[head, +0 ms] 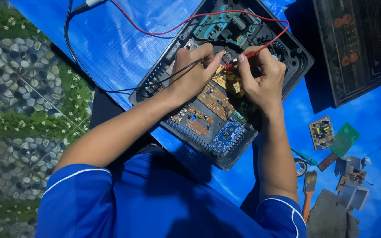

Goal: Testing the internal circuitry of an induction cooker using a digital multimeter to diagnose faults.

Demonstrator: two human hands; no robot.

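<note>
Pebble-and-flower patterned flooring ran down the left, with a blue tarp spread over it as the work surface. At the tarp's upper middle lay an opened black appliance housing, its circuit boards exposed: brown ones in the centre, a small blue one toward the housing's near edge. The left hand was over the boards, fingers pinched around a black probe lead that looped off toward the tarp's left edge. Just beside it, nearly touching, the right hand gripped a red probe, tip down on the yellowish part in the middle of the boards; its red wire arced back across the housing's far edge. At the tarp's far right corner sat a dark glass cooktop panel. Near the right edge lay loose parts: a small brown board, a green board, a roll of tape, an orange-handled brush and grey metal pieces.
</note>
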